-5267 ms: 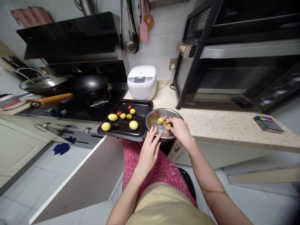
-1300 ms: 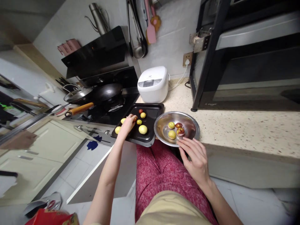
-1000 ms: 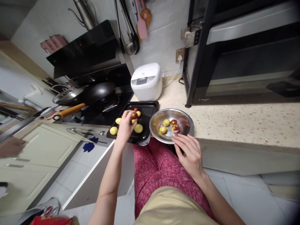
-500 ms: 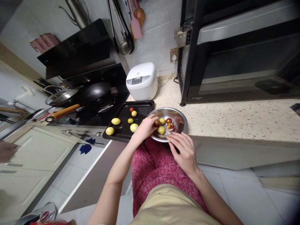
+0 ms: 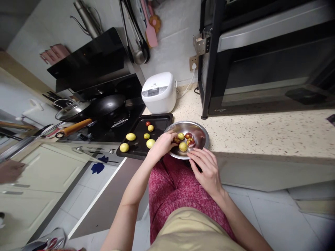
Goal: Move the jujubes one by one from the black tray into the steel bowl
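Observation:
A shallow metal bowl (image 5: 202, 134) sits at the counter's front edge, holding several jujubes, some yellow-green and some mottled red-brown. My left hand (image 5: 164, 143) reaches over its left rim, fingers curled round a dark red-brown jujube (image 5: 176, 140). Just right of those fingertips lies a yellow-green jujube (image 5: 183, 146). At the near right rim, my right hand (image 5: 206, 169) has its fingertips on the bowl's edge, thumb below. Left of the bowl, a black baking tray (image 5: 138, 127) carries more yellow-green jujubes (image 5: 131, 136) and a small red one (image 5: 148, 123).
Behind the tray stands a white rice cooker (image 5: 159, 92), plugged into a wall socket (image 5: 193, 63). A black wok (image 5: 108, 104) and a lidded pan with a wooden handle (image 5: 74, 128) are on the stove. A black oven (image 5: 261, 80) occupies the right.
The yellow-green jujube near my left fingertips has shifted slightly right in the bowl. My left hand keeps hold of the dark jujube, and my right hand stays at the rim. The view has tilted slightly.

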